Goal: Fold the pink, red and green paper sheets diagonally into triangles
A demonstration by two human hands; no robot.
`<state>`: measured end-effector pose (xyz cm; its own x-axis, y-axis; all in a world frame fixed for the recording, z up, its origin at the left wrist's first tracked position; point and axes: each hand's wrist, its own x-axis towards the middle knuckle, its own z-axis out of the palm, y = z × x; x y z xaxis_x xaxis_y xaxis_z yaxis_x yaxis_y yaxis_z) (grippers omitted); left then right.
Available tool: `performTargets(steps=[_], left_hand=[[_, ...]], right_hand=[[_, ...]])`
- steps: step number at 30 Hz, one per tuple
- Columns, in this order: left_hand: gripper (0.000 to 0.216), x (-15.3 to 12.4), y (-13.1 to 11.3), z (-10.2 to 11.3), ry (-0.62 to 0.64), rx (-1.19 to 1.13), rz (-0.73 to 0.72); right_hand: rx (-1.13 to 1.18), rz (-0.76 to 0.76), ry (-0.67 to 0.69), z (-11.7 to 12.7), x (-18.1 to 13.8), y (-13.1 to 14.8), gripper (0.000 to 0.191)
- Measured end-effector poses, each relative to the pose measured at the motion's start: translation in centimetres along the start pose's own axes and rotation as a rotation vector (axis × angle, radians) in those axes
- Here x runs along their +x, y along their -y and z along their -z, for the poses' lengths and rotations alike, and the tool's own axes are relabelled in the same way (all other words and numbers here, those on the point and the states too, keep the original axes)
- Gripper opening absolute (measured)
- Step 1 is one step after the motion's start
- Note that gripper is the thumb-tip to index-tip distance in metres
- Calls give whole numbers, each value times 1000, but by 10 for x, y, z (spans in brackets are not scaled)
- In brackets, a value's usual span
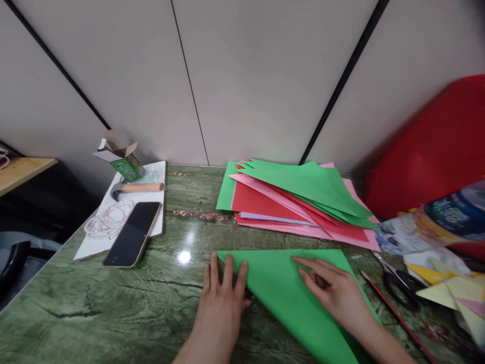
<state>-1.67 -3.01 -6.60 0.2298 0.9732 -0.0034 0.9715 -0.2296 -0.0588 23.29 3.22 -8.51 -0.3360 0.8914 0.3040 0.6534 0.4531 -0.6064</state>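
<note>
A green sheet of paper (282, 290), folded into a triangle, lies on the green marbled table (113, 308) near the front edge. My left hand (223, 298) lies flat with fingers stretched out, pressing the triangle's left corner. My right hand (333, 290) rests on the sheet's upper right part, fingers extended along the paper. Neither hand grips anything.
A stack of green, red and pink sheets (295, 202) lies behind. At the left a white board (155, 169) carries a phone (132, 233), bead bracelets (108, 218), a hammer (136, 188) and a small open box (121, 156). Scissors (397, 283), folded paper (454, 298) and plastic bags (435, 222) sit at the right.
</note>
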Motion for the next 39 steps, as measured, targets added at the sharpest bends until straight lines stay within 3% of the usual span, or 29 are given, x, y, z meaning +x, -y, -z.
performTargets(steps=[7,13,31,39], left_hand=[[77,-1,3,-8,-28,59,-54],[65,1,-2,5,-15,94,-8],[70,10,-1,18,64,129,-24],[72,5,6,4,-36,169,-58]], right_hand=[[5,-28,-17,0,0,-1,29],[-4,-51,-5,0,0,-1,31],[-30,-42,-58,-1,2,4,32],[-16,-61,-77,-1,4,5,30]])
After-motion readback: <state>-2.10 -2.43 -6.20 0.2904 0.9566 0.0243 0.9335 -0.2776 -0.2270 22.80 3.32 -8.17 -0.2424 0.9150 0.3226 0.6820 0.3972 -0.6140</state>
